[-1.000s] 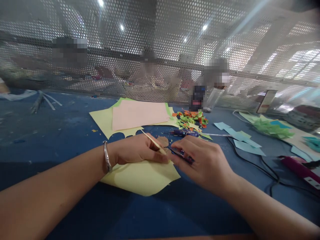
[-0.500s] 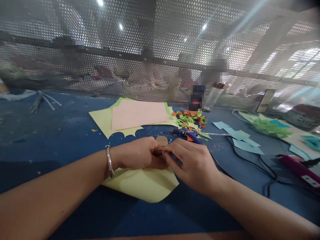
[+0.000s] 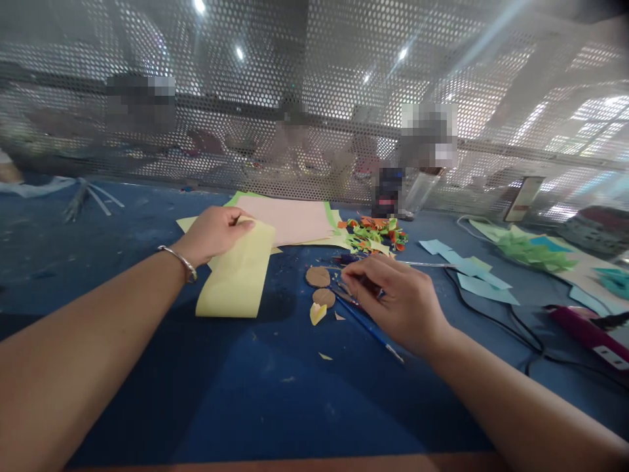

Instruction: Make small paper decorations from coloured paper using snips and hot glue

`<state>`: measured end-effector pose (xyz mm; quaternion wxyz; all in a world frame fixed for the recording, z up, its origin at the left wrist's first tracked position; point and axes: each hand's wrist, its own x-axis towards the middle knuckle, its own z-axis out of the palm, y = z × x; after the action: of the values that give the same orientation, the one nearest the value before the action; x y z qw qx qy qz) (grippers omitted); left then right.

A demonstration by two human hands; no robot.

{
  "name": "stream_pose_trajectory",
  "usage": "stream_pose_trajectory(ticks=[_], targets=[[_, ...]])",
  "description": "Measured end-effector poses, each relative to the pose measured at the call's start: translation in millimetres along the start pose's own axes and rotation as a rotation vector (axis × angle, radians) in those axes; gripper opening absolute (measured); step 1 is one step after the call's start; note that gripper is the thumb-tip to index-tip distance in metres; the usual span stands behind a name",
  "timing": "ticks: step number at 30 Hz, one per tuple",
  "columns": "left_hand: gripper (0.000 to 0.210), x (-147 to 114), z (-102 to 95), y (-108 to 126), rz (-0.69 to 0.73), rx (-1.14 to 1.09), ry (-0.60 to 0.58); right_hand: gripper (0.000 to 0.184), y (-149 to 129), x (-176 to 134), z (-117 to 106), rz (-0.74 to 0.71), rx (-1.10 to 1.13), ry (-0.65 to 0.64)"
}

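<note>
My left hand (image 3: 216,233) grips the top edge of a yellow paper sheet (image 3: 238,275), which hangs with its lower end curled over the blue table. My right hand (image 3: 393,298) is closed, thumb against fingers; what is between the tips is too small to make out. It hovers over a blue paintbrush (image 3: 376,333) and partly hides a dark blue glue gun (image 3: 346,259). Left of its fingertips lie two brown cardboard discs, a larger one (image 3: 318,276) and a smaller one (image 3: 324,299). A small folded yellow paper piece (image 3: 318,313) touches the smaller disc.
Pink paper (image 3: 295,219) lies on green and yellow sheets at the back. Beside it is a heap of orange and green scraps (image 3: 376,233). Light blue paper pieces (image 3: 484,288), black cable (image 3: 491,334) and a purple power strip (image 3: 590,334) occupy the right. Perforated metal screen (image 3: 304,85) stands behind.
My hands have come apart. The left has lifted the yellow sheet up and to the left; the right has shifted slightly right. The discs, paintbrush and small yellow piece are uncovered.
</note>
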<state>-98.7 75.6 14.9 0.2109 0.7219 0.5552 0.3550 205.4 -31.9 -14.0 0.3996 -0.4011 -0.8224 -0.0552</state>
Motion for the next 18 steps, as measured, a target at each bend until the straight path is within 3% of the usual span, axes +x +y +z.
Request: stream_pose_trajectory(ticks=[3, 5, 6, 7, 10, 11, 13, 18], targets=[[0.045, -3.7, 2.5, 11.9, 0.105, 0.136, 0.185, 0.015, 1.6, -2.1, 0.4, -0.066, -0.025, -0.011], [0.040, -12.0, 9.0, 30.6, 0.251, 0.229, 0.339, 0.015, 3.2, -3.2, -0.2, -0.110, -0.060, -0.013], [0.033, -18.0, 14.2, 41.3, 0.280, 0.179, 0.294, 0.016, 4.1, -3.7, -0.7, -0.132, -0.088, -0.012], [0.028, -25.0, 20.4, 51.8, 0.264, 0.072, 0.163, 0.016, 4.9, -4.0, -1.3, -0.152, -0.122, -0.014], [0.028, -47.0, 42.3, 74.7, 0.054, -0.328, -0.351, 0.017, 6.2, -4.0, -3.0, -0.224, -0.231, -0.011], [0.028, -52.7, 49.0, 78.3, 0.013, -0.453, -0.462, 0.017, 6.1, -3.7, -3.5, -0.252, -0.260, -0.007], [0.029, -59.5, 59.5, 79.8, -0.053, -0.634, -0.549, 0.017, 5.7, -3.0, -4.3, -0.308, -0.297, -0.009], [0.031, -56.8, 67.6, 70.8, -0.188, -0.820, -0.611, 0.018, 4.6, -0.7, -4.8, -0.395, -0.296, -0.047]])
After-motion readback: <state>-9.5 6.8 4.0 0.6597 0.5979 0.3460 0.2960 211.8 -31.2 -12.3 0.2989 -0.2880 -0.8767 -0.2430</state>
